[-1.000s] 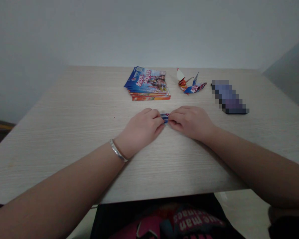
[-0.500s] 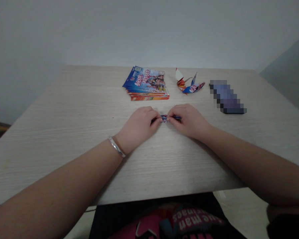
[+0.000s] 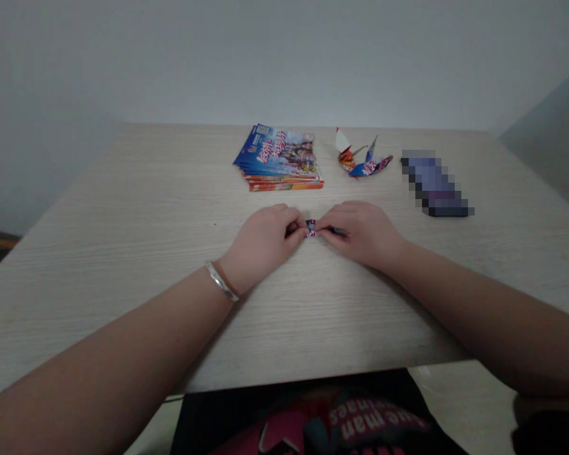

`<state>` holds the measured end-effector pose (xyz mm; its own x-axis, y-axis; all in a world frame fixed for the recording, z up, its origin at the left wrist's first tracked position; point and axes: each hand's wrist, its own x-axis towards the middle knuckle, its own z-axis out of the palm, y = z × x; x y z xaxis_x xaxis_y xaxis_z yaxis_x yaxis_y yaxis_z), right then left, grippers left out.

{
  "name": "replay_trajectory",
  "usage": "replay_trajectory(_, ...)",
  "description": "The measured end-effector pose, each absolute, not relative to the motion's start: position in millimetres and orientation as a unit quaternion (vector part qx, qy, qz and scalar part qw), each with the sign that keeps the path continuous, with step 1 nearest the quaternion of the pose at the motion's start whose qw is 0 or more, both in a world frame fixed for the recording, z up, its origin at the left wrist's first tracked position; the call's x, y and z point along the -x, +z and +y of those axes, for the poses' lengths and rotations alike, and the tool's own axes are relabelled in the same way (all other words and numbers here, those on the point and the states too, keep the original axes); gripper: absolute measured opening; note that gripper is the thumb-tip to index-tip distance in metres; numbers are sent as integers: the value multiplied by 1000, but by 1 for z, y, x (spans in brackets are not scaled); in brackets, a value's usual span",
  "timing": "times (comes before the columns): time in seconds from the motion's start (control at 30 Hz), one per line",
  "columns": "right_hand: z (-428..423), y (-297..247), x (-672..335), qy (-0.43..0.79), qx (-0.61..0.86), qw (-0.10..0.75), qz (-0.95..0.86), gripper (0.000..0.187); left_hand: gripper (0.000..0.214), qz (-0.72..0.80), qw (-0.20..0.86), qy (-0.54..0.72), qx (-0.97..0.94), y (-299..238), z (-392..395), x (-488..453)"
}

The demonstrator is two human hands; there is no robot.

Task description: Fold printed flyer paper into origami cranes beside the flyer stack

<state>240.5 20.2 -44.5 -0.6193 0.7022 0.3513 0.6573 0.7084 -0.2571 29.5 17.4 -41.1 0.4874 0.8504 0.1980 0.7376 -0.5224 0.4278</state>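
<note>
A small folded piece of printed paper (image 3: 312, 229), blue with red and white marks, is held between my two hands just above or on the table. My left hand (image 3: 272, 234) pinches its left side between thumb and fingers. On the other side, my right hand (image 3: 360, 229) grips the right part, and a dark bit of the paper shows between its fingers. Most of the paper is hidden by the fingers. Behind the hands lie folded paper cranes (image 3: 370, 167), one blue and one orange.
A fanned stack of printed leaflets (image 3: 279, 155) lies behind my left hand. At the right sits a blurred-out dark phone-like object (image 3: 439, 184). The pale wooden table (image 3: 123, 202) meets a wall at the back, and its front edge is near my lap.
The folded paper shows more of its face between my fingertips, its middle now looking taller. My right hand has shifted slightly; the left hand has barely moved.
</note>
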Motion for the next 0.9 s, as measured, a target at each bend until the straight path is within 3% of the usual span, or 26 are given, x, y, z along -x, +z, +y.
replay_trajectory(0.37, 13, -41, -241, -93, 347, 136, -923, 26, 17, 426, 99, 163, -884, -40, 14, -24)
replay_trajectory(0.67, 10, -42, -242, -105, 369, 142, -912, 25, 21, 375, -15, 141, -916, -39, 11, -19)
replay_trajectory(0.9, 10, -42, -242, -114, 367, 137, -913, 23, 20, 393, -23, 104, -913, -38, 10, -20)
